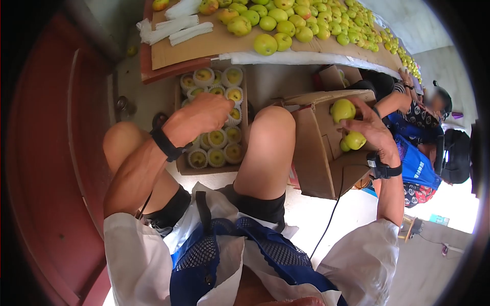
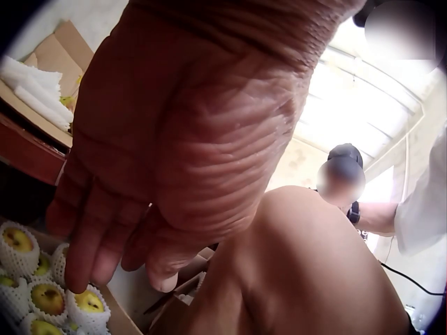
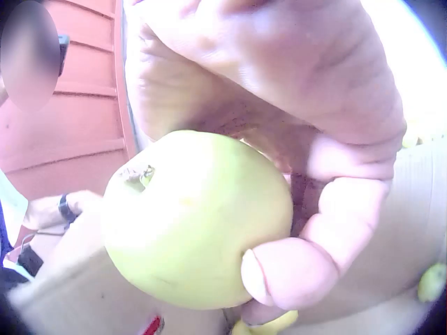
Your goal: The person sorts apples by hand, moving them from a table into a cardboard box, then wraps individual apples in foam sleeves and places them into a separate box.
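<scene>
My right hand (image 1: 371, 127) grips a green apple (image 1: 343, 110) over an opened cardboard box (image 1: 319, 148). The right wrist view shows the apple (image 3: 199, 220) close up, with a fingertip pressed against its side. More green apples (image 1: 354, 140) lie lower in that box, just below the hand. Above a shallow carton (image 1: 181, 166) between the knees hovers my left hand (image 1: 206, 113), its fingers loosely bent with nothing visible in them. Several apples (image 1: 216, 137) in white foam nets sit in rows in this carton, partly hidden by the hand.
A table (image 1: 168, 53) covered with cardboard stands ahead, with many loose apples (image 1: 265, 44) on it. White foam nets (image 1: 190, 33) are piled at its left end. At the right, other people (image 1: 416, 109) are beside the table. A red door (image 1: 56, 153) is at the left.
</scene>
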A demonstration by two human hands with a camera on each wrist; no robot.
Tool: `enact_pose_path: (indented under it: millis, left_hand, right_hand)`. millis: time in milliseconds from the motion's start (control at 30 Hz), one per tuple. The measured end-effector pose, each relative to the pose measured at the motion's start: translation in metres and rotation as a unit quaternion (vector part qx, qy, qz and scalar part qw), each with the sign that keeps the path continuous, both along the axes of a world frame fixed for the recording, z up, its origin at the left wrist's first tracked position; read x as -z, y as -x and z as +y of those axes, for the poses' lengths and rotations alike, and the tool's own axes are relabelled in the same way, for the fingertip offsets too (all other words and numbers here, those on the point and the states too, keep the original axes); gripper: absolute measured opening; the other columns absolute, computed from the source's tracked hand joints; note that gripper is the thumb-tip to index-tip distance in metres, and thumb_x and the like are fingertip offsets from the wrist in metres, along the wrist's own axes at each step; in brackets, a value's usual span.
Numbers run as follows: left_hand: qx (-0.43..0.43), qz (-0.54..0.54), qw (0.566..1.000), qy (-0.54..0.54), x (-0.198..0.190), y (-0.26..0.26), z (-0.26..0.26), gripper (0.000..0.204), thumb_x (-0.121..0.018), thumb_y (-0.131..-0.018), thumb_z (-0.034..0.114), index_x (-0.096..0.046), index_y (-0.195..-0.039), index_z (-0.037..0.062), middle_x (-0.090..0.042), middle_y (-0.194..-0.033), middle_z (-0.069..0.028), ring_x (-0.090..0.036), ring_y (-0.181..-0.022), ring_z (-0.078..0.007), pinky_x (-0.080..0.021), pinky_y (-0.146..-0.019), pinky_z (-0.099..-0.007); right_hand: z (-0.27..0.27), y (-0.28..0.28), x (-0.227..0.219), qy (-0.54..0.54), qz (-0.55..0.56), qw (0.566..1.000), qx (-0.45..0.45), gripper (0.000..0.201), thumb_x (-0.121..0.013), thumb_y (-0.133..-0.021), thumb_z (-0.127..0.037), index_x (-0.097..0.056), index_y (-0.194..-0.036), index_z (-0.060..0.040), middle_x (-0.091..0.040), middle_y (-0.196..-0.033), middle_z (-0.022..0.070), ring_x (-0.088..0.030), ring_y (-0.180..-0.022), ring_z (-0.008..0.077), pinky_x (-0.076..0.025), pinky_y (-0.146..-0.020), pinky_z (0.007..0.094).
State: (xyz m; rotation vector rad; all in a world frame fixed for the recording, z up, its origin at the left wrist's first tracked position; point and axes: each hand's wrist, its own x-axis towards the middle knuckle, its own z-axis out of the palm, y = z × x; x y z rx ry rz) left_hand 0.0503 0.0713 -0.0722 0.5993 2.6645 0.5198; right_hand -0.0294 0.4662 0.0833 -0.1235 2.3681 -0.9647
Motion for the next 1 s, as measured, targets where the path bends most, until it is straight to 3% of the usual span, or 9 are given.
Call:
enact_pose_path:
  millis: [33, 167, 267, 367, 467, 667, 800, 900, 1000]
  left_hand:
    - [0.003, 0.000, 1.000, 0.001, 0.000, 0.002, 0.001, 0.020, -0.068, -0.091, 0.014, -0.062, -0.100, -0.0034, -0.070, -0.095, -0.0232, -0.067, -0.096, -0.0438, -0.051, -0.080, -0.0537]
    - [0.003, -0.011, 1.000, 0.002, 0.002, 0.006, -0.002, 0.018, -0.069, -0.090, 0.012, -0.063, -0.097, -0.0037, -0.070, -0.092, -0.0227, -0.067, -0.095, -0.0431, -0.051, -0.080, -0.0531]
    - [0.000, -0.018, 1.000, -0.006, 0.007, 0.010, -0.006, 0.018, -0.070, -0.089, 0.011, -0.064, -0.096, -0.0035, -0.070, -0.092, -0.0227, -0.068, -0.094, -0.0425, -0.051, -0.079, -0.0528]
    - [-0.002, -0.018, 1.000, -0.001, 0.006, 0.011, -0.006, 0.017, -0.071, -0.088, 0.011, -0.065, -0.096, -0.0030, -0.070, -0.092, -0.0226, -0.069, -0.094, -0.0418, -0.052, -0.078, -0.0524]
    - [-0.006, -0.009, 1.000, 0.005, 0.009, 0.012, -0.006, 0.017, -0.071, -0.088, 0.011, -0.066, -0.097, -0.0024, -0.071, -0.094, -0.0221, -0.069, -0.094, -0.0412, -0.053, -0.078, -0.0518]
    - [-0.018, -0.007, 1.000, -0.006, 0.005, 0.009, -0.007, 0.016, -0.070, -0.087, 0.010, -0.068, -0.097, -0.0024, -0.072, -0.094, -0.0213, -0.070, -0.094, -0.0409, -0.053, -0.078, -0.0514]
    - [-0.026, 0.021, 0.999, -0.029, 0.004, 0.004, -0.014, 0.015, -0.069, -0.087, 0.009, -0.067, -0.095, -0.0028, -0.072, -0.093, -0.0218, -0.070, -0.094, -0.0411, -0.054, -0.078, -0.0513]
    - [-0.037, 0.021, 0.999, -0.022, -0.005, 0.005, -0.013, 0.013, -0.064, -0.078, -0.001, -0.073, -0.087, -0.0001, -0.074, -0.096, -0.0212, -0.073, -0.092, -0.0386, -0.056, -0.073, -0.0502]
    - [-0.024, 0.028, 0.999, -0.016, -0.004, 0.004, -0.015, 0.015, -0.069, -0.087, 0.009, -0.067, -0.095, -0.0034, -0.072, -0.094, -0.0227, -0.070, -0.092, -0.0413, -0.054, -0.078, -0.0511]
  right_hand:
    - [-0.014, 0.003, -0.009, 0.049, 0.019, 0.998, -0.021, 0.057, -0.077, -0.087, -0.015, -0.054, -0.139, -0.0051, -0.070, -0.102, 0.0087, -0.067, -0.087, 0.0134, -0.054, -0.078, 0.0313]
    - [-0.073, 0.033, -0.019, 0.035, 0.080, 0.988, -0.129, 0.059, -0.076, -0.088, -0.018, -0.051, -0.140, -0.0069, -0.070, -0.101, 0.0102, -0.067, -0.088, 0.0165, -0.053, -0.081, 0.0318]
    - [-0.137, 0.055, -0.011, 0.030, 0.040, 0.982, -0.183, 0.062, -0.077, -0.086, -0.019, -0.052, -0.141, -0.0074, -0.071, -0.102, 0.0110, -0.068, -0.090, 0.0170, -0.053, -0.083, 0.0326]
    - [-0.191, 0.083, 0.026, 0.030, 0.113, 0.956, -0.269, 0.066, -0.079, -0.084, -0.028, -0.053, -0.142, -0.0094, -0.073, -0.104, 0.0145, -0.071, -0.094, 0.0238, -0.054, -0.085, 0.0374]
    - [-0.248, 0.111, 0.050, -0.075, 0.232, 0.912, -0.330, 0.072, -0.077, -0.084, -0.032, -0.049, -0.145, -0.0082, -0.072, -0.108, 0.0159, -0.070, -0.095, 0.0281, -0.053, -0.087, 0.0387]
    - [-0.334, 0.141, 0.078, -0.098, 0.334, 0.892, -0.288, 0.073, -0.076, -0.081, -0.043, -0.053, -0.144, -0.0131, -0.074, -0.109, 0.0205, -0.070, -0.103, 0.0384, -0.054, -0.091, 0.0443]
    - [-0.370, 0.155, 0.088, -0.136, 0.372, 0.877, -0.271, 0.075, -0.075, -0.082, -0.049, -0.053, -0.144, -0.0144, -0.072, -0.117, 0.0195, -0.070, -0.110, 0.0361, -0.054, -0.091, 0.0471]
    - [-0.390, 0.160, 0.110, -0.220, 0.423, 0.843, -0.248, 0.074, -0.073, -0.085, -0.053, -0.053, -0.145, -0.0144, -0.069, -0.125, 0.0177, -0.067, -0.116, 0.0357, -0.053, -0.093, 0.0485]
    - [-0.391, 0.164, 0.130, -0.232, 0.477, 0.809, -0.254, 0.072, -0.070, -0.088, -0.056, -0.053, -0.145, -0.0153, -0.066, -0.129, 0.0164, -0.065, -0.121, 0.0357, -0.053, -0.095, 0.0497]
